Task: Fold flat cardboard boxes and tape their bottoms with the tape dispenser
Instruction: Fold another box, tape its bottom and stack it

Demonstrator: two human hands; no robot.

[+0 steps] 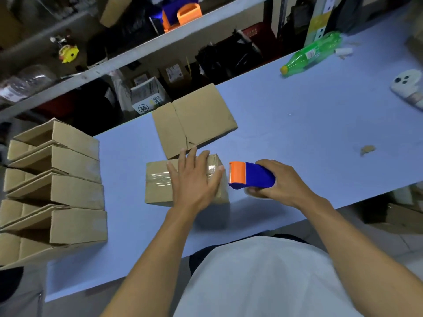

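Item: your left hand (196,179), fingers flat, pins the box (160,186) for taping; just right of the box, your right hand (281,181) grasps the dispenser (251,176).

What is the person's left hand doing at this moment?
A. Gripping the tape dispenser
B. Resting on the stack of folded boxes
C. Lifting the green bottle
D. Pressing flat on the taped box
D: the left hand lies with straight fingers spread on the taped box, while the right hand grips the tape dispenser beside it.
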